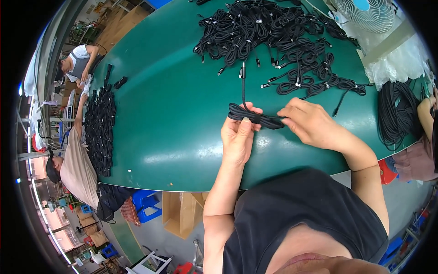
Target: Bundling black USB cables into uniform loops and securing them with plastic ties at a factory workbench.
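A black cable bundle (237, 111), coiled and wrapped at its middle by a dark band, lies across the fingers of my left hand (239, 134). The thumb of that hand presses on the bundle near the band. One cable end with a metal-tipped plug (243, 71) sticks up away from me. My right hand (315, 124) pinches the right end of the same bundle between thumb and fingers. Both hands are just above the green table (182, 137).
A large heap of coiled black cables (255, 27) covers the far side, with loose bundles (319, 84) nearer. Bundles stand in rows (100, 128) at left by two people. A thick cable coil (397, 114) lies right, near another person's arm (425, 112). A fan (365, 13) stands far right.
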The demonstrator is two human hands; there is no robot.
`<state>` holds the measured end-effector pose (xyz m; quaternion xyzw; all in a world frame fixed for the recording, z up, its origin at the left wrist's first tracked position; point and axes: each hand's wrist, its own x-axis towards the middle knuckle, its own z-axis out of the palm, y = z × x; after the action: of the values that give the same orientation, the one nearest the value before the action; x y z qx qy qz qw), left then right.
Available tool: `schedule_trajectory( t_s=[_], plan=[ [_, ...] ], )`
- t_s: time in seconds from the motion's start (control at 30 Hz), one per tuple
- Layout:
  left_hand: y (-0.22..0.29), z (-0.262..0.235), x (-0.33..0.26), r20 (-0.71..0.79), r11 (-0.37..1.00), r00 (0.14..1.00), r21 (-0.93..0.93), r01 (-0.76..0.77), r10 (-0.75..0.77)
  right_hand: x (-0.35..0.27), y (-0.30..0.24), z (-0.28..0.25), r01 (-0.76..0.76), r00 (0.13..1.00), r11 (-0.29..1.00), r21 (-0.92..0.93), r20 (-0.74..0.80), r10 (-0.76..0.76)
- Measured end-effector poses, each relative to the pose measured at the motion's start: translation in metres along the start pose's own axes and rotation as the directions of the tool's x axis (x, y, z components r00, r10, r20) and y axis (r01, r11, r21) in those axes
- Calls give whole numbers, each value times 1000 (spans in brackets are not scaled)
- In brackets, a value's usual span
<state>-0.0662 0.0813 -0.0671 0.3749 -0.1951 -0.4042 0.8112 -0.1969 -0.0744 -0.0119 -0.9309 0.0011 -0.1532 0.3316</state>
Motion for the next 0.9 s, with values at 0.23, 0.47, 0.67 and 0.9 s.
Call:
schedule_trajectory(
  t_s=[0.23,0.47,0.67,0.9],
  plan=[
    [-10,5,-4,90,999,995,-32,-31,33,4,-13,17,174,969,979,-109,-155,-190],
    [4,9,-1,29,994,994,-2,-107,107,5,-16,10,89,974,973,-212,-187,-129],
    [-10,10,-3,69,998,997,-61,-15,20,4,-16,15,108,979,994,-32,-169,-112],
    [3,8,-2,39,1000,999,-11,-19,20,3,-10,9,7,996,999,32,-84,-4]
  ],
)
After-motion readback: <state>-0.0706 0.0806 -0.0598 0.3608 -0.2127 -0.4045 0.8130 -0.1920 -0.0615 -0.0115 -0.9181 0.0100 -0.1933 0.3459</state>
